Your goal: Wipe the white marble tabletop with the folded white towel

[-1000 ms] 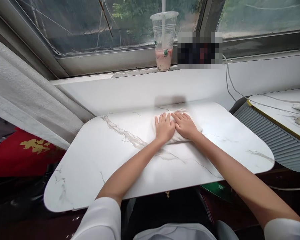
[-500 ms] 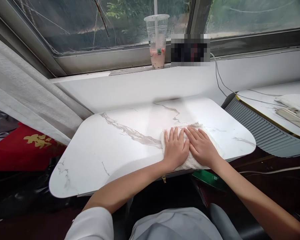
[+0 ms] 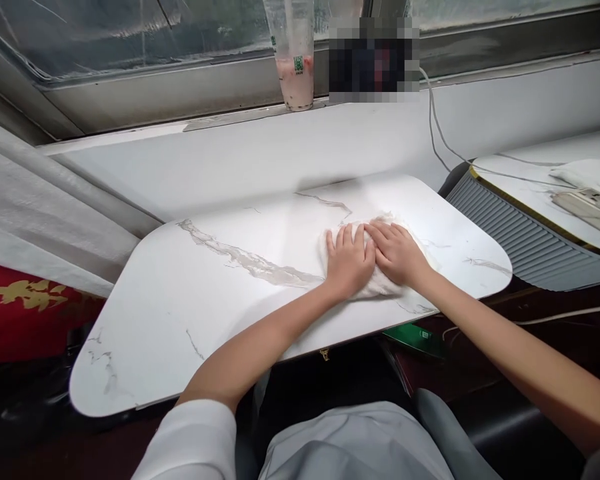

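Both of my hands lie flat, side by side, on a white cloth [image 3: 380, 285] on a white marble-patterned table [image 3: 215, 293]. My left hand [image 3: 349, 260] presses the cloth's left part with fingers stretched out. My right hand [image 3: 397, 253] presses its right part, fingers also stretched and touching the left hand. The cloth sits on the right half of the table, a little back from the near edge, mostly hidden under my hands.
A plastic cup with a pink drink [image 3: 294, 63] stands on the window sill behind the table. A white cable [image 3: 437, 127] runs down to a second table [image 3: 535, 193] at the right holding a power strip [image 3: 587, 203]. A red cloth [image 3: 25, 307] lies at the left.
My hands slid the cloth from the far middle of the table toward the near edge, then slightly back away from it. The camera tilted down.
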Demonstrator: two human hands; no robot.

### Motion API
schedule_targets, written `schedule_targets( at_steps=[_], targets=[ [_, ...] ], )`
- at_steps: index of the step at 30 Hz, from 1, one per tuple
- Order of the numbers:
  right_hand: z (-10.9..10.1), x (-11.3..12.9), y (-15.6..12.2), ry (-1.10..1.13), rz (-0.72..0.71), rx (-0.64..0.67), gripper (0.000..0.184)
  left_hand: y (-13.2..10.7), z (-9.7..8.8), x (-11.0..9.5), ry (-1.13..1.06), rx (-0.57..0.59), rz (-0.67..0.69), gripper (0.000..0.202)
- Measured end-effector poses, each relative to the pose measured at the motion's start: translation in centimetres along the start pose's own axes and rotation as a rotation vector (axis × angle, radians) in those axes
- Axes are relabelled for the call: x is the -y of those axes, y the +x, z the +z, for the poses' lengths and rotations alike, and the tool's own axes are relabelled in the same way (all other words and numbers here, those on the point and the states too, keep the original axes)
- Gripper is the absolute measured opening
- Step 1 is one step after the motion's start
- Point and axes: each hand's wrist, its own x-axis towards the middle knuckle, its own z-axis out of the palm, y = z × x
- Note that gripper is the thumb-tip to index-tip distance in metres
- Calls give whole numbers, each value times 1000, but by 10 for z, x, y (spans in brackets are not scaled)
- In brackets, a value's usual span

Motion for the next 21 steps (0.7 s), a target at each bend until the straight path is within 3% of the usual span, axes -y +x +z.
schedule_targets(
  at_steps=[11,21],
  targets=[
    [22,-58,111,80,37,-33,51,125,11,20,4,-83,-22,50],
    [34,-81,164,73,64,-57,49,185,15,31,16,-147,-31,46]
  ],
)
